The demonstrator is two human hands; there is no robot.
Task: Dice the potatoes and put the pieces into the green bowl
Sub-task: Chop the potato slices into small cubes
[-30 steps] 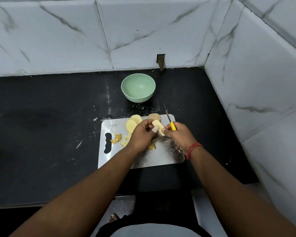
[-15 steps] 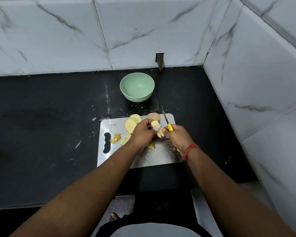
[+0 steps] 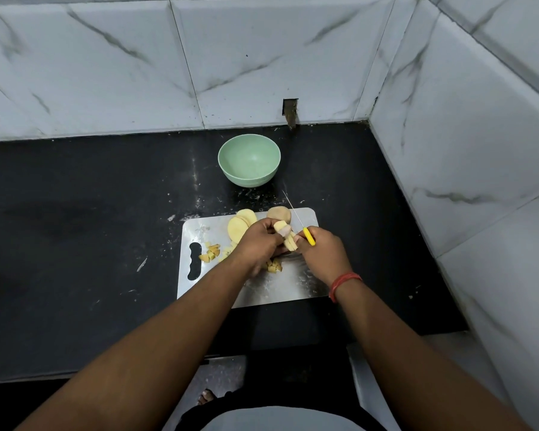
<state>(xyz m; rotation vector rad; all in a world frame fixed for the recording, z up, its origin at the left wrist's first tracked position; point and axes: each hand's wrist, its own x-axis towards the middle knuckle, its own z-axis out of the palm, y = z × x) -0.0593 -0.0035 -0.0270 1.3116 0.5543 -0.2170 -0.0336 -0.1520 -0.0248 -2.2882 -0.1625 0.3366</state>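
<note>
Since a second ago, we see the pale yellow potato slice (image 3: 283, 232) lowered toward the steel cutting board (image 3: 293, 284); left hand (image 3: 260, 244) pinches it, right hand (image 3: 321, 251) grips the yellow-handled knife (image 3: 302, 228). Dicing apparently continues; cubes (image 3: 211, 252) near the board's left edge must reach the empty green bowl (image 3: 249, 159) on the black worktop (image 3: 75, 228), marble-tiled corner.

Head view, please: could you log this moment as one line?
left hand: holds potato slices | right hand: grips knife | green bowl: empty | diced pieces: on cutting board
</note>
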